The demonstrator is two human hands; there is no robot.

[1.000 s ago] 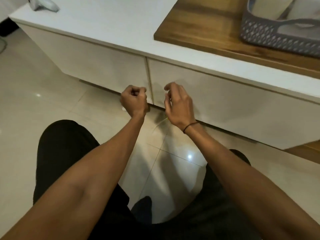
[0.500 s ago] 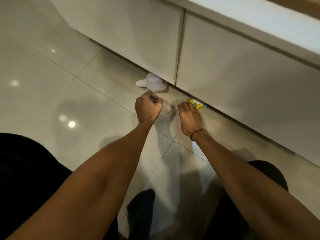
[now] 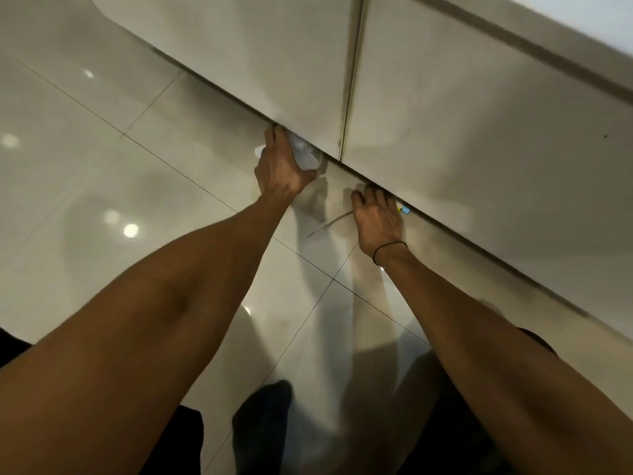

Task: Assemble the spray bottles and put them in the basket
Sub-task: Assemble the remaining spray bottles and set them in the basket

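My dark trousers (image 3: 267,430) are nearest to me, low down over the shiny floor tiles (image 3: 102,173). Both my arms reach out ahead. My right hand (image 3: 376,219) has a thin black band (image 3: 388,250) on its wrist. Its fingers bend down onto the floor at the foot of the cupboard (image 3: 445,138), over a small yellow and blue spray part (image 3: 404,210) that peeks out beside them. I cannot tell if my fingers have hold of it. A thin clear tube (image 3: 330,223) lies on the tiles just left of this hand. A bit farther out, my left hand (image 3: 279,166) wraps round a white spray bottle (image 3: 305,154) and grips it. The bottle lies on the floor, tucked partly under the bottom edge of the cupboard, close to the gap between its two doors.
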